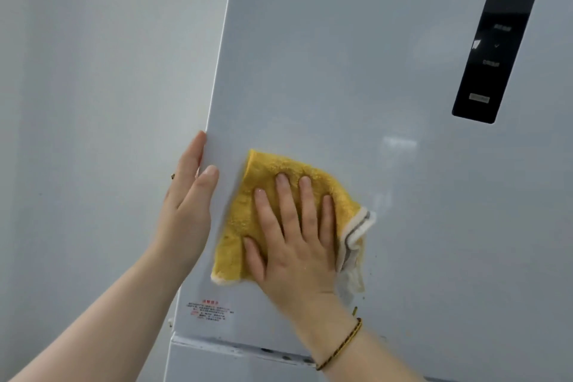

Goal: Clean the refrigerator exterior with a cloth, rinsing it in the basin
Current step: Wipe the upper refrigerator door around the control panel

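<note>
- The right hand spread flat, fingers straight and a little apart, pressing the yellow cloth against the refrigerator door; nothing gripped, only held down under palm and fingers.
- The left hand open as well, fingers straight, laid along the door's left edge; thumb on the front face just beside the cloth, the other fingers round on the side.
- Cloth crumpled, low on the left part of the upper door, with a white hem folded out at its right side and hanging down past the right hand.
- Thin braided bracelet on the right wrist; small ring on a left finger.
- Dark control panel high on the right of the door, well apart from the cloth, with "-24" lit at its top.
- Red printed label just below the cloth, near the door's lower left corner.
- Seam under the label, with dark marks along it, and the lower door beneath.
- Pale wall left of the refrigerator.
</note>
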Demonstrator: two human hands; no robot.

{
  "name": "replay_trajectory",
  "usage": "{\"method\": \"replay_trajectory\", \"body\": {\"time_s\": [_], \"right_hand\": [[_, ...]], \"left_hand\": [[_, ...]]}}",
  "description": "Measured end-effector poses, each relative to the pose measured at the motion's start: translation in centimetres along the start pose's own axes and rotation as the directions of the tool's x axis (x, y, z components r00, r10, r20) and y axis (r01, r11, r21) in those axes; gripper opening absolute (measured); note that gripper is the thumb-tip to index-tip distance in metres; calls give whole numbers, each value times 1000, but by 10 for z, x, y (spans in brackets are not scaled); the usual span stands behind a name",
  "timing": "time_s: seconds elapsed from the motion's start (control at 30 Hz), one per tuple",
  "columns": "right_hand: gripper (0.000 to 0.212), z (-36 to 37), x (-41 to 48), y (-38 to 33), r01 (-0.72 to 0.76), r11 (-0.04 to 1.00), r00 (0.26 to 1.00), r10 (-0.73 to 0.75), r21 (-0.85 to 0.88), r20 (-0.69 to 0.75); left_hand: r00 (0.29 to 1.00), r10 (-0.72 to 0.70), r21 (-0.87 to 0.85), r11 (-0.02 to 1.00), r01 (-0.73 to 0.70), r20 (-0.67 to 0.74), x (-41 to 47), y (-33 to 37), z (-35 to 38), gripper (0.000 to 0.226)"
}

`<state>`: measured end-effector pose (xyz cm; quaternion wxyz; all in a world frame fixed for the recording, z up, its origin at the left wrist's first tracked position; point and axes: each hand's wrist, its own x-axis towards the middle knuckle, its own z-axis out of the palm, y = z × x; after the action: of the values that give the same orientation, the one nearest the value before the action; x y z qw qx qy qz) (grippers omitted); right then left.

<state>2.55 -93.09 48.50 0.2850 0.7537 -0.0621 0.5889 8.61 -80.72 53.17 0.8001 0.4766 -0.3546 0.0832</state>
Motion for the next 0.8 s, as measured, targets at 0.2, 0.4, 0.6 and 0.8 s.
{"method": "replay_trajectory", "body": {"time_s": [0.2,0.4,0.6,0.8], "right_hand": [[54,9,-76,-41,366,931,913,-361,12,191],[55,-1,-35,12,655,754,743,-654,43,141],[52,-12,-7,42,36,999,999,-37,-31,-25],[50,-3,-92,12,252,966,960,-244,-48,135]], "left_hand": [[999,-8,114,993,12,-34,-3,3,4,68],[1000,-3,260,966,4,-3,-5,5,1,66],[998,65,422,905,-57,-5,-8,-4,8,60],[982,185,488,855,-175,28,-9,-16,14,59]]}}
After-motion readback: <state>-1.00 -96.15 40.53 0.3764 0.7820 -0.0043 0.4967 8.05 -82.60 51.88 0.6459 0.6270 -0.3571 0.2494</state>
